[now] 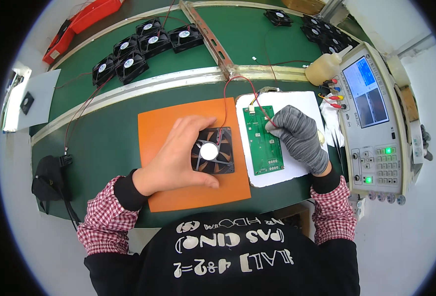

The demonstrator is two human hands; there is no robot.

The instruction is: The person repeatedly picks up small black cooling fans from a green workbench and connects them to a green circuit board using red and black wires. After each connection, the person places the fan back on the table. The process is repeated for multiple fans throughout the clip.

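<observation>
A black square cooling fan [225,160] with a round white hub label lies on an orange mat [178,200]. My bare left hand [176,155] curves round its left side, fingers along the far edge and thumb along the near edge. From the fan a thin red and black wire [237,77] arcs over to the right. My right hand [299,133], in a grey glove with fingertips bare, pinches the wire's end above a green circuit board [263,155]. The fingers hide that end. The board rests on a white pad [245,138], with a white connector [251,109] at its far end.
At right stands a bench tester [376,133] with a lit screen, coloured leads and a yellowish bottle [324,68] beside it. Several black fans [154,42] sit beyond the pale rail [163,77]. A black pouch-like object [50,180] with cords lies at left.
</observation>
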